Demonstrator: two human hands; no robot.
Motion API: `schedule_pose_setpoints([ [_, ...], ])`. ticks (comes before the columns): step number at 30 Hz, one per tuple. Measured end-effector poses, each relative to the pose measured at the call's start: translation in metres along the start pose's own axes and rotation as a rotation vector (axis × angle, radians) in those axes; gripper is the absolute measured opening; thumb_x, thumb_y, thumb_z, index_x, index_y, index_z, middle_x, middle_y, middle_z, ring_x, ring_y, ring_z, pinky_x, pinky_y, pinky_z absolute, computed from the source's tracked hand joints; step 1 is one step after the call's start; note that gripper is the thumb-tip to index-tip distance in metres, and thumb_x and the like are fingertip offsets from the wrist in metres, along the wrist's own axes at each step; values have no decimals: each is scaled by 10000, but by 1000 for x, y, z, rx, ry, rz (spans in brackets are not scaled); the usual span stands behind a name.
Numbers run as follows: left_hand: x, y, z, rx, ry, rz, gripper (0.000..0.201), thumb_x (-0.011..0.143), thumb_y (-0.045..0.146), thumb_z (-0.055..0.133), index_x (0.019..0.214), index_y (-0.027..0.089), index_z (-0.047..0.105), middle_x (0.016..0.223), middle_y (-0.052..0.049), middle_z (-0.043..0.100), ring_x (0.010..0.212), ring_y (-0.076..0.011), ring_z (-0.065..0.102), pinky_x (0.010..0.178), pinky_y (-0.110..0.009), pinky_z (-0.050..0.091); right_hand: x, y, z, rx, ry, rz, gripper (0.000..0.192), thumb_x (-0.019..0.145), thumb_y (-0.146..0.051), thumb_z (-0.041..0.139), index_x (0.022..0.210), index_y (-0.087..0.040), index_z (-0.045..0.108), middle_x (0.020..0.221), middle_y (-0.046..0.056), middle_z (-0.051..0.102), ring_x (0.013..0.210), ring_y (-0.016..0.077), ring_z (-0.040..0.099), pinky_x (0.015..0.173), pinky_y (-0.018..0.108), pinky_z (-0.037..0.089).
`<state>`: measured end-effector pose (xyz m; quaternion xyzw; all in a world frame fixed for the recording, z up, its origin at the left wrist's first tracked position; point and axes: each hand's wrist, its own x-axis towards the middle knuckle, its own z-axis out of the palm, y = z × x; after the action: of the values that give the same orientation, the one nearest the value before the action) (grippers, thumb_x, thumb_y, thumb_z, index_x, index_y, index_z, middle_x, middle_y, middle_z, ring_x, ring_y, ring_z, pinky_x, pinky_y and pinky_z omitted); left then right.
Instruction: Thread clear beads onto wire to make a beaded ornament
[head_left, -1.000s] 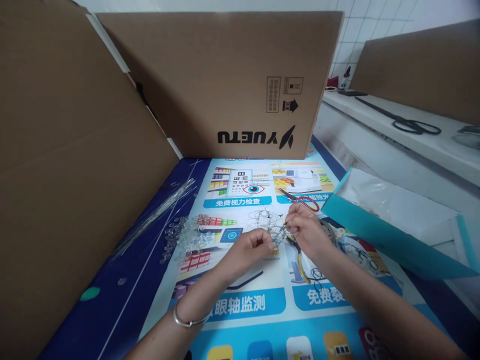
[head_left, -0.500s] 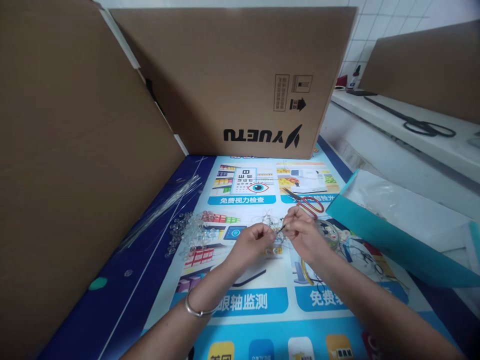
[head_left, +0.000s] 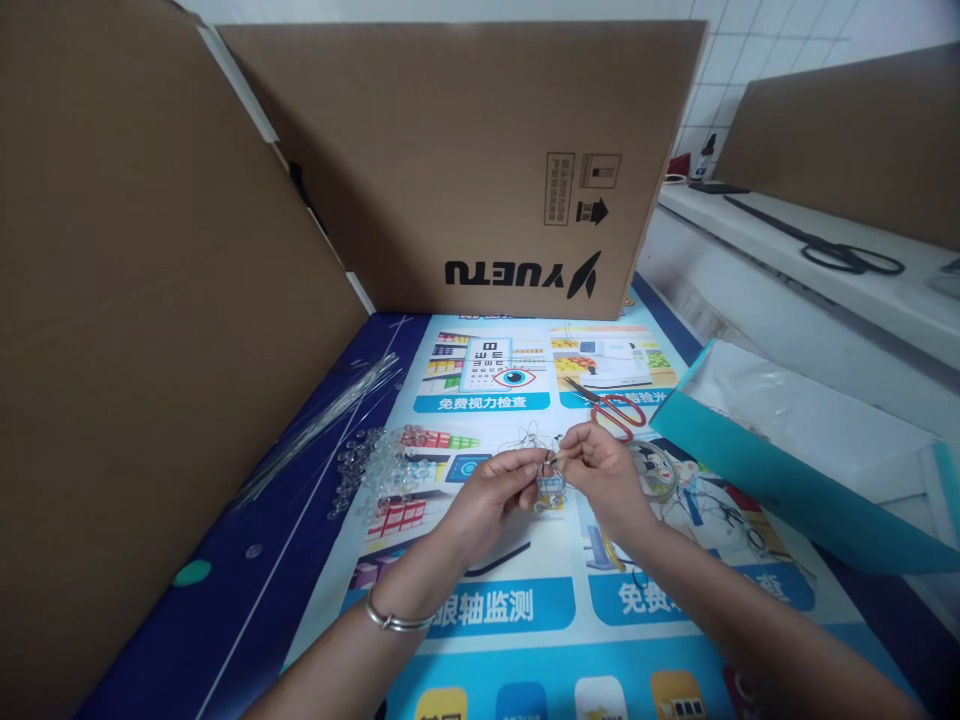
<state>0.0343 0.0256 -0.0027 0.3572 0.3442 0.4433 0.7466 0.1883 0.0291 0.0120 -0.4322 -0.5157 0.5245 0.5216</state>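
Fingertips of the left hand (head_left: pixel 491 487) and right hand (head_left: pixel 604 470) meet above the printed mat (head_left: pixel 495 610), pinched together on a small wire-and-bead piece (head_left: pixel 550 470); both thumbs press against forefingers, apparently to steady the fine wire from both ends. Wrists are raised, forearms converging from below, a metal bangle (head_left: pixel 390 620) on the left. Clear beads (head_left: pixel 375 462) lie just left, red-handled scissors (head_left: pixel 619 408) beyond, cardboard panels (head_left: pixel 480 160) screening the workspace.
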Motion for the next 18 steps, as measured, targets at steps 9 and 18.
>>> schedule_pose_setpoints([
  [9,-3,-6,11,330,99,91,317,763,323,601,1021,145,640,598,-18,651,535,-113,569,574,-244,430,-5,6,1,-79,96,40,123,707,-160,580,817,-193,537,670,-29,560,607,112,539,561,221,420],
  [18,-4,-16,18,218,109,106,363,708,251,649,1058,162,607,1103,-90,637,1020,-207,584,900,-360,448,-11,11,0,-477,132,-144,68,754,-180,523,797,-207,569,718,-9,606,654,142,582,629,260,458],
])
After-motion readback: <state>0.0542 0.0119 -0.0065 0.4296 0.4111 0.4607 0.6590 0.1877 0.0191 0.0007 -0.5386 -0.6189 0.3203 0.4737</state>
